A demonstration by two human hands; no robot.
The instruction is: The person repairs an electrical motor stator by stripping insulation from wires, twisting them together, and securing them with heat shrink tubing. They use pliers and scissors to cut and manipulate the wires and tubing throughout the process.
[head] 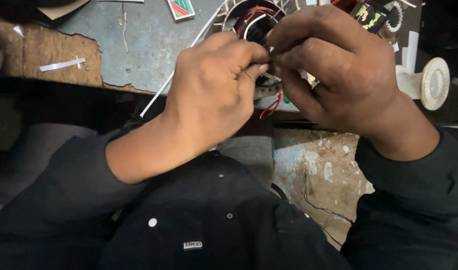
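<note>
Black shirt cloth (204, 225) with pale buttons and a small sewn label fills the lower frame. Upper left, the worn grey-blue surface (149, 45) has a chipped brown edge carrying a white paper strip (61, 64); a long white strip (181, 60) slants across it. At top centre lies a small flat packet (181, 8), red and green. The left hand (214, 95) and right hand (334, 70) meet at upper centre, fingers pressed together, pinching something too small to make out against the wound stator (254, 22) resting on the surface. Far right stands a white spool (431, 82).
</note>
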